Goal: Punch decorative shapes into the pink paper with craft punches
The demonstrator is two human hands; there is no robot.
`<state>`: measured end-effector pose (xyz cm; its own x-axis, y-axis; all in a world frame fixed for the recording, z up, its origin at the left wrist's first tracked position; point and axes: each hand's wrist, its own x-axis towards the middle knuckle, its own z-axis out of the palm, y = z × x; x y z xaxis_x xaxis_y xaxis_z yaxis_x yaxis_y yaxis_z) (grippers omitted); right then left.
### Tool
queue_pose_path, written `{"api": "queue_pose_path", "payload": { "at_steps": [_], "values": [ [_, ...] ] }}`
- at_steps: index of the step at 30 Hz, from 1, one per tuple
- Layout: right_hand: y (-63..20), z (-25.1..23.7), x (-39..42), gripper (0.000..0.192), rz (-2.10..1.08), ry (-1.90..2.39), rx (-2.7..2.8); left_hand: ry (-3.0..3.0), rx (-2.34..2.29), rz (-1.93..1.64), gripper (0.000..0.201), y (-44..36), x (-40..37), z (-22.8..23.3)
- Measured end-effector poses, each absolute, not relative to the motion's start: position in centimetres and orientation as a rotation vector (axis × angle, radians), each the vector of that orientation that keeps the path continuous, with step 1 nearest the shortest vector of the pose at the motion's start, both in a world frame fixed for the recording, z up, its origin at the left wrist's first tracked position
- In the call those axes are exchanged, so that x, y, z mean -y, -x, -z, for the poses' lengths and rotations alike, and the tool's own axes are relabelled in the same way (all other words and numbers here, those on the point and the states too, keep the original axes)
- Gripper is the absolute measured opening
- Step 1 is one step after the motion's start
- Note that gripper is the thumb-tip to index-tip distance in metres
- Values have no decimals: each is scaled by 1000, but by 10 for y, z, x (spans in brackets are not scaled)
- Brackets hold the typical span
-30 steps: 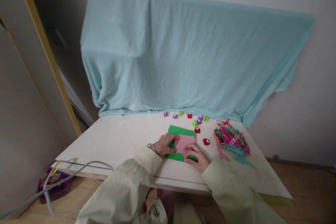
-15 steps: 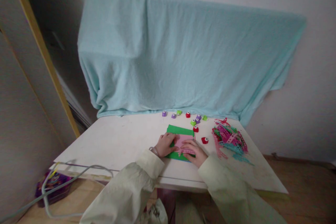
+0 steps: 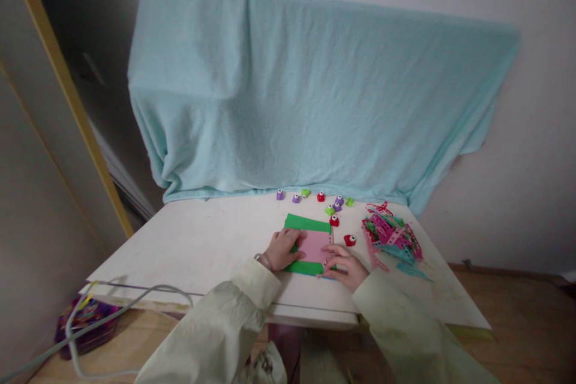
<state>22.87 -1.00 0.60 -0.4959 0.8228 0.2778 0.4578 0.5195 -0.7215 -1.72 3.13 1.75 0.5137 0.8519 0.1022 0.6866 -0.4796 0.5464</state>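
A pink sheet of paper [image 3: 314,246] lies over green sheets [image 3: 308,224] near the table's front edge. My left hand [image 3: 284,250] rests on the left side of the pink sheet, its thumb and fingers spread apart and holding nothing. At the lower right of the sheets, my right hand [image 3: 345,265] is closed in a pinch on a narrow pink paper strip, which the fingers mostly hide. Just beyond the right hand sits a red craft punch [image 3: 350,240]; another red punch [image 3: 333,221] stands by the green sheets' upper right corner.
Several purple, green and red punches, such as a purple one [image 3: 279,195], stand along the back of the white table [image 3: 216,240]. A pile of punched paper strips [image 3: 391,234] lies at the right. Behind hangs a light blue cloth [image 3: 315,102]; a grey cable [image 3: 148,291] loops at the left front.
My right hand has moved slightly right and toward me, drawing the punched pink strip off the pink sheet. My left hand stays in place on the paper.
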Motion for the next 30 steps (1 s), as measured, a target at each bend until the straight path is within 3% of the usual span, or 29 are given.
{"api": "queue_pose_path", "payload": {
  "at_steps": [20, 27, 30],
  "values": [
    [-292, -12, 43, 15, -635, 1178, 2187, -2319, -1276, -470, 45, 16, -32, -17],
    [-323, -39, 24, 26, -420, 1429, 1839, -2497, -1246, -615, 32, 0, -8, -35],
    [-338, -46, 10, 29, -354, 1508, 1701, -2587, -1179, -660, 36, -13, 6, -39]
  ]
}}
